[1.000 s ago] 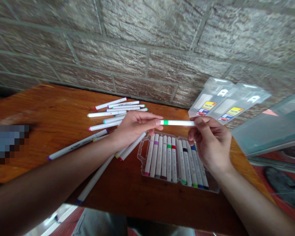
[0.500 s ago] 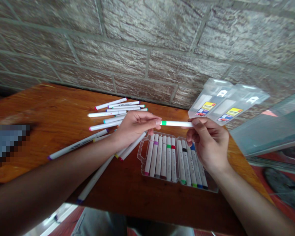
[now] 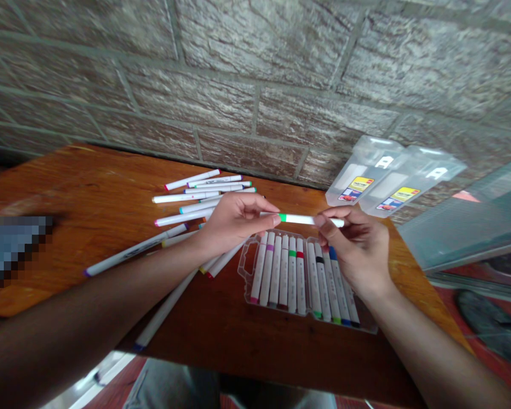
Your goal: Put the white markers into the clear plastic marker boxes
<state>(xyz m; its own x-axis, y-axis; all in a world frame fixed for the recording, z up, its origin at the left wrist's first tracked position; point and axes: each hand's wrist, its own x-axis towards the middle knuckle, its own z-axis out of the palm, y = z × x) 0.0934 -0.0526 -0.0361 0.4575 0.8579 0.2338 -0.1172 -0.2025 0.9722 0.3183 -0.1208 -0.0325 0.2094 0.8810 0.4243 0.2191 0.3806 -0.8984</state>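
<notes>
The largest thing here is the stone-block wall (image 3: 221,74), which backs the wooden bench (image 3: 89,187); the bench's brown top shows grain and some shine, and runs darker towards the person's knees. On the right, past its edge, a pale panel (image 3: 464,227) stands above a reddish floor (image 3: 447,307). A clear two-part cover (image 3: 368,156) with yellow labels stands tilted near the wall, perhaps to keep it out of the working area. At the left edge lies a pixelated object (image 3: 12,247) that I cannot identify. The transparent tray (image 3: 247,275) lies open in front of the person, within easy reach of both hands, its two halves keeping a row of markers (image 3: 289,278) side by side. Loose markers (image 3: 185,198) lie scattered to the left, some hidden behind the forearm. The left hand (image 3: 236,218) pinches one end of a white marker (image 3: 302,219), and the right hand (image 3: 357,241) grips it nearer the other end, whose tip pokes out past the fingers. Held from both sides, the marker sits nearly level above the tray, probably for steadiness, with its green band (image 3: 283,218) uncovered beside the left thumb.
</notes>
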